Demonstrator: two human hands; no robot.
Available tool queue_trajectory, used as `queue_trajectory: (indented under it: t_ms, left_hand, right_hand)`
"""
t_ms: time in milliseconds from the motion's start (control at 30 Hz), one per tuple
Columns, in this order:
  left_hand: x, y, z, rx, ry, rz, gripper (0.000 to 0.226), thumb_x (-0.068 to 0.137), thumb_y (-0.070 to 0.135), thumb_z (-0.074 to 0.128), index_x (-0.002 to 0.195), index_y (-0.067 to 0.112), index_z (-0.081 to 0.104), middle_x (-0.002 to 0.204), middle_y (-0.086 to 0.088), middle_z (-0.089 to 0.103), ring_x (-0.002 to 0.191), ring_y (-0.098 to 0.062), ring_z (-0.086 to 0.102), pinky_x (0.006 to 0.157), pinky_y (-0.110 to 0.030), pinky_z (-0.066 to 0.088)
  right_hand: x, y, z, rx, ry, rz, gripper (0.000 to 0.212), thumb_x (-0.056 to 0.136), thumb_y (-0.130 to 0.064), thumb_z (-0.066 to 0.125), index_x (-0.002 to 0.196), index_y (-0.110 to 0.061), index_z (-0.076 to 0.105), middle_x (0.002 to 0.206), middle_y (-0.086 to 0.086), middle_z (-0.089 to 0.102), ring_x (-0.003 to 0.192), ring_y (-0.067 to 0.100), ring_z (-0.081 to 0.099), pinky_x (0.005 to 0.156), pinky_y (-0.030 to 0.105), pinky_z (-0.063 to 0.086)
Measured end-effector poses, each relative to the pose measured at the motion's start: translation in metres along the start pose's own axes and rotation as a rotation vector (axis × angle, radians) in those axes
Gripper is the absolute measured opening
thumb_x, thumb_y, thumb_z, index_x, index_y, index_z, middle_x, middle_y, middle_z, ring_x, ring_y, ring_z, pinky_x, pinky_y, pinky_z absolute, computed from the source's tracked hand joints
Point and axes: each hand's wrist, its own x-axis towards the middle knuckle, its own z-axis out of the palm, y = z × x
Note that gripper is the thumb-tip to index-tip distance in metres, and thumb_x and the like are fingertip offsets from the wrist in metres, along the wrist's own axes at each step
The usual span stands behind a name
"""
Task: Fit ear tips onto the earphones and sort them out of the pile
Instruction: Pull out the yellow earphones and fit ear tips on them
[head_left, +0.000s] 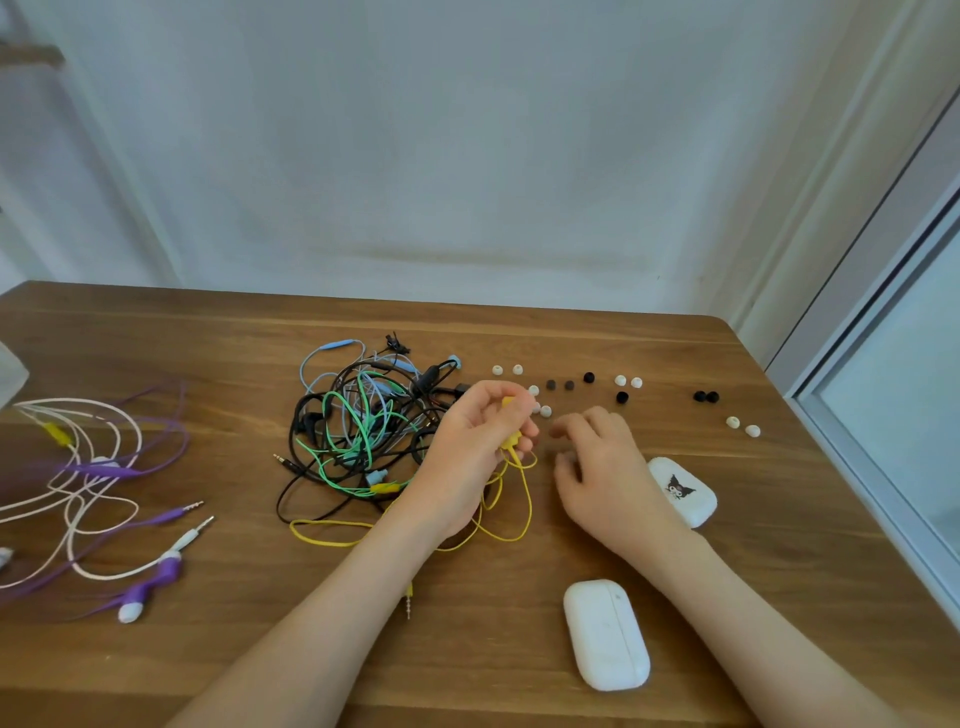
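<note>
A tangled pile of black, green and blue earphone cables (363, 421) lies at the table's middle. My left hand (478, 447) is closed around the yellow earphones (511, 441); their yellow cable (514, 514) loops down over the table. My right hand (597, 467) hovers just right of it, fingers curled and apart, holding nothing I can see. Loose white ear tips (506, 370) and black ear tips (622, 397) are scattered beyond both hands. Purple and white earphones (104, 467) lie apart at the left.
A plain white earbud case (607, 634) lies near the front, between my forearms. A second white case with a cartoon print (683, 491) sits by my right hand. More ear tips (743, 426) lie far right. The table (234, 649) ends near a window frame (872, 415).
</note>
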Motion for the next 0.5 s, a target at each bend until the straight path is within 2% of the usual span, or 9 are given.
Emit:
queue_trajectory:
  t_ms: [100,167,267,400,500]
  left_hand:
    - [0.0,0.002,0.0,-0.016,0.022,0.008,0.006,0.094,0.01,0.053,0.092,0.009,0.059,0.064,-0.001,0.061,0.057,-0.01,0.052,0.056,-0.02,0.046]
    - [0.001,0.004,0.001,-0.085,0.05,-0.021,0.018,0.1,0.011,0.043,0.09,0.007,0.058,0.063,-0.004,0.06,0.054,-0.012,0.051,0.054,-0.021,0.046]
    - [0.001,0.009,0.0,-0.221,0.047,-0.091,0.029,0.101,0.015,0.034,0.085,0.006,0.057,0.06,-0.007,0.058,0.052,-0.014,0.049,0.053,-0.022,0.045]
    - [-0.001,0.011,-0.001,-0.367,-0.05,-0.126,0.023,0.095,0.021,0.04,0.082,0.009,0.054,0.059,-0.006,0.056,0.05,-0.013,0.049,0.051,-0.02,0.044]
    - [0.0,0.012,-0.004,-0.467,-0.122,-0.1,0.016,0.087,0.02,0.047,0.083,0.007,0.055,0.063,-0.008,0.058,0.054,-0.013,0.054,0.053,-0.019,0.047]
  right_hand:
    - [0.0,0.003,0.007,-0.06,-0.041,0.003,0.015,0.081,0.007,0.059,0.093,-0.001,0.062,0.09,0.013,0.055,0.081,0.029,0.05,0.07,0.04,0.047]
    - [0.002,0.005,0.006,-0.046,-0.063,0.025,0.011,0.085,0.008,0.057,0.091,0.001,0.061,0.09,0.014,0.055,0.083,0.029,0.05,0.073,0.039,0.045]
    - [0.004,0.003,0.004,0.002,-0.056,0.038,0.004,0.09,-0.001,0.057,0.092,-0.001,0.061,0.09,0.01,0.054,0.086,0.026,0.049,0.075,0.034,0.042]
    - [0.005,-0.012,-0.006,0.286,-0.028,0.058,0.005,0.094,-0.007,0.055,0.093,-0.008,0.06,0.083,-0.009,0.051,0.078,0.002,0.048,0.072,0.011,0.036]
    - [0.002,-0.026,-0.011,0.591,-0.187,0.12,0.014,0.096,-0.002,0.049,0.101,-0.013,0.056,0.078,-0.007,0.058,0.067,0.001,0.055,0.066,0.017,0.043]
